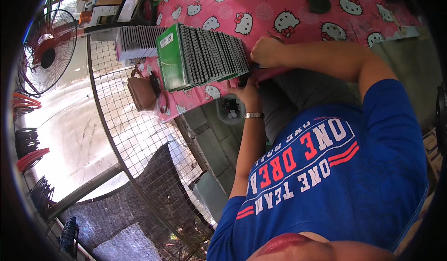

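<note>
A long row of spiral-bound notebooks (212,51), the front one with a green cover, stands on the pink table. My right hand (267,53) is closed in a fist at the row's right end, by the table's near edge. A small dark blue bit shows below its fingers, but what it grips is too hidden to name. Just below, my left hand (245,92), with a metal watch (254,115) on its wrist, is closed around a small dark thing close to the last notebooks. Its fingertips are partly hidden.
The pink patterned tablecloth (242,23) covers the table. Behind the green notebooks stands another row of notebooks (135,40). A brown bag (142,92) hangs at the table's left edge by a wire mesh (109,74). A fan (49,51) stands far left; a dark green object (319,0) lies at the back.
</note>
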Demonstrator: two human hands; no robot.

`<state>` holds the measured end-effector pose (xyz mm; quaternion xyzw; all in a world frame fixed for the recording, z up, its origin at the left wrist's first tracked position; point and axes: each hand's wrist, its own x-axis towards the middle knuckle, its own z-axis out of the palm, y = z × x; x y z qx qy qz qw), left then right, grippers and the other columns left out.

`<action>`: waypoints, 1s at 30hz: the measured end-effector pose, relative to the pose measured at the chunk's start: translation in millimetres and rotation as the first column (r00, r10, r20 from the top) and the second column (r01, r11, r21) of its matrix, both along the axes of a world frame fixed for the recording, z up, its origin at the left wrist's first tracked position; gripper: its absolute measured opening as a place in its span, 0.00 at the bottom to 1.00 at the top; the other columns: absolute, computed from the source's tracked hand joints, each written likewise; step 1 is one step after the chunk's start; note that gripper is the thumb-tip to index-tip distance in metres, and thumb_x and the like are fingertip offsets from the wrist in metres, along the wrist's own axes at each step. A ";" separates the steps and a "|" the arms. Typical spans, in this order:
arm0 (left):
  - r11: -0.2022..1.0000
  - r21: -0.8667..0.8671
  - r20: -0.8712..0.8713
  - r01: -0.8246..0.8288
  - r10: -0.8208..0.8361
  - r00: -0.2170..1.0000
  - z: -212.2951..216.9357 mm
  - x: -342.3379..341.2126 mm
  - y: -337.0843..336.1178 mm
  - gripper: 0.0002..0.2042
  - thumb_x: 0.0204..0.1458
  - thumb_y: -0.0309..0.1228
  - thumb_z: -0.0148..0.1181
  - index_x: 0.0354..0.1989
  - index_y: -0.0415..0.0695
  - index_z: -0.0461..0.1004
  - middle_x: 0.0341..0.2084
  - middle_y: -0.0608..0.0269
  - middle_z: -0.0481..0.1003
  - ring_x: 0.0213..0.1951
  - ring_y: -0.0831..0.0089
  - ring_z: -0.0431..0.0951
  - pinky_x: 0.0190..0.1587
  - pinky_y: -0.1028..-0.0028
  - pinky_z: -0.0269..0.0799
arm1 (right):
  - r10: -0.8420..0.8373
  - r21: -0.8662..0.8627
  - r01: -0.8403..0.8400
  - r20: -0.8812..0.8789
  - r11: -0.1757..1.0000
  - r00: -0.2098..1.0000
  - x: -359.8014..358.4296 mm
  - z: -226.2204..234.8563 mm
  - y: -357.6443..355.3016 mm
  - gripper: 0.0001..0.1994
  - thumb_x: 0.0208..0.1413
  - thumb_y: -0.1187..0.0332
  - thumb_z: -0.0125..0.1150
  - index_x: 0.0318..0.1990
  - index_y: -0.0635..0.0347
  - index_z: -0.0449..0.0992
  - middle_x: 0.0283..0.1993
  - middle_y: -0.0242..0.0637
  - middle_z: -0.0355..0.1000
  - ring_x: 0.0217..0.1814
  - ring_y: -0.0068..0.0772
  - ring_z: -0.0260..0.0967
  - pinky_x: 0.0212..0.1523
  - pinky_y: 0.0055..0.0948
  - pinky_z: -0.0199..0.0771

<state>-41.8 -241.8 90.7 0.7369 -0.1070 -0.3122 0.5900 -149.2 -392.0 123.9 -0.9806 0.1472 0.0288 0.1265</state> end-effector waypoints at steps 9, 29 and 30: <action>1.000 0.016 0.200 -0.004 0.001 0.980 -20.1 0.0 -3.8 0.48 0.42 0.18 0.68 0.67 0.51 0.39 0.43 0.51 0.69 0.26 0.72 0.72 0.24 0.73 0.72 | 0.031 -0.274 0.065 0.334 0.960 0.942 7.6 -26.3 6.8 0.08 0.47 0.66 0.55 0.23 0.54 0.79 0.26 0.34 0.77 0.32 0.35 0.75 0.40 0.35 0.68; 0.995 -0.054 0.184 0.088 -0.077 0.980 -16.8 -2.5 -0.8 0.45 0.44 0.14 0.63 0.67 0.45 0.41 0.42 0.48 0.70 0.23 0.72 0.73 0.21 0.75 0.72 | -0.053 -0.294 0.153 0.321 0.944 0.946 0.2 -30.7 6.1 0.09 0.47 0.62 0.58 0.30 0.54 0.80 0.31 0.38 0.77 0.40 0.38 0.73 0.50 0.38 0.66; 0.993 -0.085 0.210 0.080 -0.060 0.976 -20.7 -3.6 -1.8 0.43 0.45 0.15 0.63 0.67 0.45 0.42 0.41 0.49 0.71 0.24 0.72 0.73 0.21 0.75 0.72 | -0.016 -0.346 0.133 0.321 0.929 0.947 2.5 -29.6 6.5 0.09 0.48 0.63 0.56 0.31 0.53 0.82 0.30 0.40 0.77 0.38 0.39 0.75 0.47 0.38 0.68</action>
